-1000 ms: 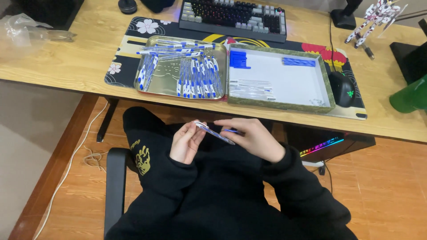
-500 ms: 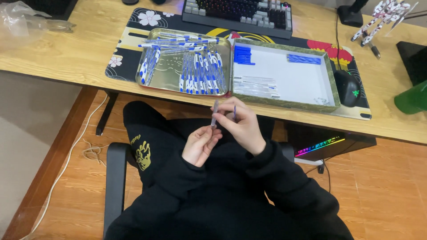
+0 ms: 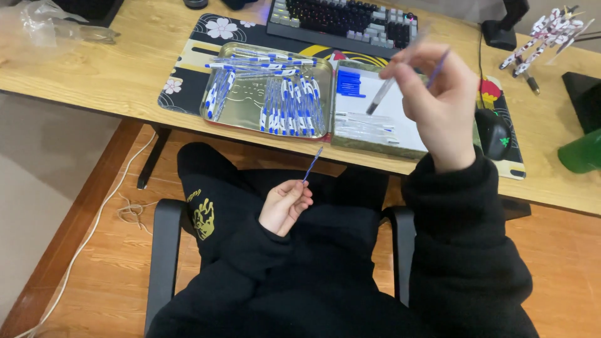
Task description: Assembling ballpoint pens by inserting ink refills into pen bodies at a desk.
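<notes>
Head view: the left hand pinches a thin blue refill low over the lap, tip slanting up-right toward the right hand, whose fingers clamp the clear pen barrel above the tabletop.

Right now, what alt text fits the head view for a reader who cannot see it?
A seated person in black holds a thin blue refill in the left hand over the lap, while the raised right hand holds a clear pen barrel. On the wooden desk, a metal tray holds blue-and-white pens.
</notes>
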